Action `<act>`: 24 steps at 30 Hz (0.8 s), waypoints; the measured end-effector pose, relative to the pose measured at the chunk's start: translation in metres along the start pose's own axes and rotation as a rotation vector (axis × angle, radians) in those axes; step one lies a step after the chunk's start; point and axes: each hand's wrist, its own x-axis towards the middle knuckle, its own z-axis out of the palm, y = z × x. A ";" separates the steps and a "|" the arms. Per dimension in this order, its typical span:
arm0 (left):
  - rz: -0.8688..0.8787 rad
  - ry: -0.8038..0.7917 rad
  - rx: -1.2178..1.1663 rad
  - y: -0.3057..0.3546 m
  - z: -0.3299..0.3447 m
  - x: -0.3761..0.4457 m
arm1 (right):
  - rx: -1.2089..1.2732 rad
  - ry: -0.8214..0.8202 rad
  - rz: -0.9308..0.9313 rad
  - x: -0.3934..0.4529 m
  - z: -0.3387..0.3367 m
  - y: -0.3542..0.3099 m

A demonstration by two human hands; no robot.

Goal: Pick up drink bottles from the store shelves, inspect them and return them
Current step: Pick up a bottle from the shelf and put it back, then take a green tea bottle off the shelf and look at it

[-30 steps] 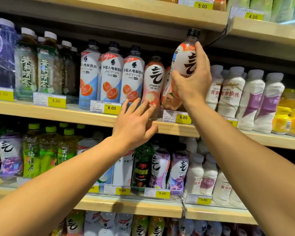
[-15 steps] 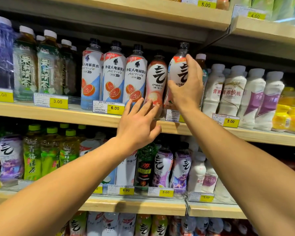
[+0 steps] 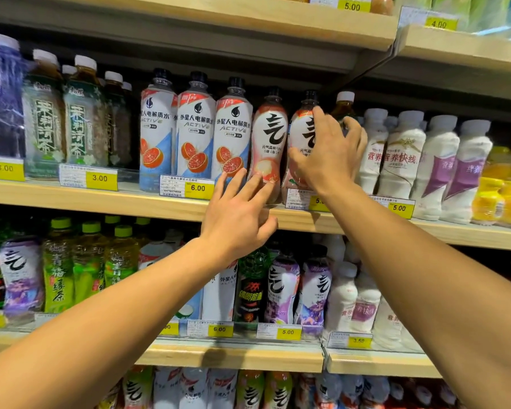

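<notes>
Two hands are up at the middle shelf (image 3: 71,199). Your right hand (image 3: 326,154) wraps the peach bottle (image 3: 303,149), standing right of its twin; your left hand (image 3: 236,219) has straight fingers touching the twin bottle (image 3: 267,143). Full and slick-sleeved, probably: grip mid-body.

- Dark tea bottles (image 3: 45,122) with white caps stand on the left of the middle row.
- Three white and blue bottles (image 3: 196,125) with red fruit pictures stand side by side right of the tea.
- A yellow price tag (image 3: 197,188) reads 6.00 below them.
- White milky bottles (image 3: 437,166) stand on the right.
- Little yellow bottles (image 3: 502,196) sit at the far right.
- Green bottles (image 3: 59,273) with green caps stand in the lower row, left.
</notes>
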 end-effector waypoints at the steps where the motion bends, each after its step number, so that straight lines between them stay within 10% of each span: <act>1: -0.005 -0.003 0.001 0.001 0.000 0.000 | -0.013 -0.016 -0.016 0.000 -0.001 0.002; 24: -0.360 0.073 0.313 0.146 0.006 0.171 | 0.105 0.086 -0.392 -0.081 -0.002 0.221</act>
